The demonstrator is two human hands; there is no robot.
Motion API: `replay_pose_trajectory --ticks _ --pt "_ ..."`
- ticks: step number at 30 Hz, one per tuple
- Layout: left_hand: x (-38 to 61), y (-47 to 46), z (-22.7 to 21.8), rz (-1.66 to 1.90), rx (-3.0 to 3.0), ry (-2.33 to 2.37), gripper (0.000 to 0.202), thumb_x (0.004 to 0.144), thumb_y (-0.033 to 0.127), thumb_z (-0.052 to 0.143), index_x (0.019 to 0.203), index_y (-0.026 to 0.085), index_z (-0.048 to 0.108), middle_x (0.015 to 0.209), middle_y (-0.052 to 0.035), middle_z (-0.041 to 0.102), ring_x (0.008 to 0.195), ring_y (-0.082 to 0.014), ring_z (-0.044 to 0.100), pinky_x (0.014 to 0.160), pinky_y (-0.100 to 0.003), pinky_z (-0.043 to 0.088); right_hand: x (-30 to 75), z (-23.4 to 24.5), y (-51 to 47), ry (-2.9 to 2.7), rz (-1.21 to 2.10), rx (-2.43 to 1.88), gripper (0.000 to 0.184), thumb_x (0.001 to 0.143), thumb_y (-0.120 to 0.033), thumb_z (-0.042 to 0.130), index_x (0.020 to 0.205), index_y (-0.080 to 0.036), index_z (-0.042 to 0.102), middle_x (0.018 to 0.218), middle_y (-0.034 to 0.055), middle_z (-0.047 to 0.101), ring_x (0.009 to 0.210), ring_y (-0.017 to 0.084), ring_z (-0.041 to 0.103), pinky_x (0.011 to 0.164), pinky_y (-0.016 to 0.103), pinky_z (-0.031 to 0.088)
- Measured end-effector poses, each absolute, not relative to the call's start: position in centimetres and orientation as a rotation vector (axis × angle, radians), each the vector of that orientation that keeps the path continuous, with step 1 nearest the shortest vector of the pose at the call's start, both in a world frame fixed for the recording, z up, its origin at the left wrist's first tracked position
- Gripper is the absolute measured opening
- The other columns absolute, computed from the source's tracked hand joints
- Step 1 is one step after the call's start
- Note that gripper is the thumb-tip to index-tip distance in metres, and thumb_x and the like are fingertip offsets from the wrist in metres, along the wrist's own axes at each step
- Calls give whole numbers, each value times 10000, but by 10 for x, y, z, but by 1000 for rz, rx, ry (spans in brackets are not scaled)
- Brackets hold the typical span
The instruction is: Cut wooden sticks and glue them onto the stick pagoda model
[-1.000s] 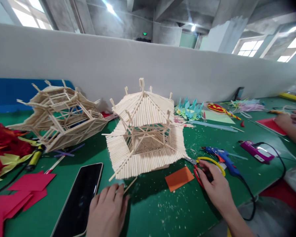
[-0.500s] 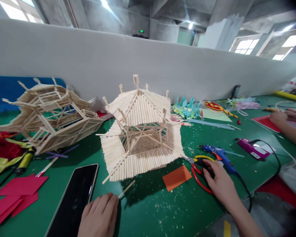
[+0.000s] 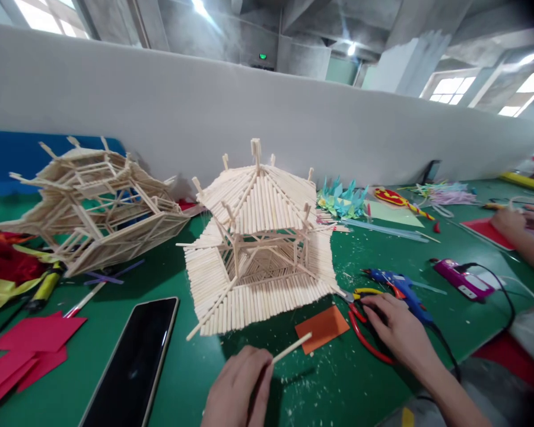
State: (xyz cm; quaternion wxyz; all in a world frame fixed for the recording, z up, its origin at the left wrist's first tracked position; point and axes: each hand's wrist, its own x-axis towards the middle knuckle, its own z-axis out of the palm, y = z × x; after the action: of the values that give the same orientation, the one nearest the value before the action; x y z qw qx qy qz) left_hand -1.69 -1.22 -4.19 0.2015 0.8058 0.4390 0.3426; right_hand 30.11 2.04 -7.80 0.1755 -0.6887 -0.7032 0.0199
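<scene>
My left hand [image 3: 240, 388] is closed around one end of a thin wooden stick [image 3: 293, 349]. The stick points up and to the right, its free end over an orange card [image 3: 323, 327]. My right hand [image 3: 398, 332] has its fingers curled on the pliers [image 3: 368, 339], which have red, yellow and black handles spread apart. The pliers' metal jaws lie beside the right front corner of a pavilion model [image 3: 267, 207] built of wooden sticks. This model stands upright in front of me, with a pointed upper roof and a wide lower roof.
Left are a second stick model [image 3: 102, 207], a phone [image 3: 133, 356] and red cards [image 3: 40, 335]. Right are a blue glue gun [image 3: 400, 287], a purple power strip [image 3: 463, 279] and another person's hands [image 3: 511, 222]. A blue-green paper piece [image 3: 342, 200] lies near the white partition [image 3: 249, 107].
My left hand has moved right and lifted the stick off the table, away from the phone. My right hand stays at the pliers. The view has shifted slightly.
</scene>
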Motion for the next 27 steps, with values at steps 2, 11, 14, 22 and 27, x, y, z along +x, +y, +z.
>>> replay_pose_trajectory --ticks 2,11,14,22,27 --pt "-12 -6 -41 963 2303 1224 155 819 126 445 936 224 476 782 -32 592 652 -154 596 600 -255 503 294 -76 22 -2000 100 -1963 238 826 -351 424 879 -218 615 885 52 618 816 197 580 722 312 464" --pt "-6 8 -68 1149 2383 1281 133 814 111 439 910 178 503 781 -71 609 684 -184 606 596 -302 511 278 -75 31 -1869 144 -2065 251 804 -389 450 706 -208 592 666 25 595 635 193 559 576 302 423" --pt "-7 7 -77 1138 2364 1319 150 815 106 435 926 154 524 827 -99 620 711 -191 613 615 -313 519 284 -75 22 -1873 168 -2060 288 815 -427 427 691 -215 577 658 16 600 603 173 559 539 275 430" --pt "-9 6 -82 1082 2390 1386 214 802 110 419 904 140 606 789 -116 647 667 -230 621 579 -376 525 315 -84 0 -1875 28 -2102 398 801 -358 374 1097 -121 494 1042 130 568 899 229 570 781 341 465" --pt "-10 6 -80 991 2407 1403 226 794 104 426 895 152 623 765 -106 645 661 -241 623 590 -408 511 320 -88 13 -1991 -22 -2172 408 737 -271 396 1080 -94 527 1030 157 595 923 274 575 795 379 453"
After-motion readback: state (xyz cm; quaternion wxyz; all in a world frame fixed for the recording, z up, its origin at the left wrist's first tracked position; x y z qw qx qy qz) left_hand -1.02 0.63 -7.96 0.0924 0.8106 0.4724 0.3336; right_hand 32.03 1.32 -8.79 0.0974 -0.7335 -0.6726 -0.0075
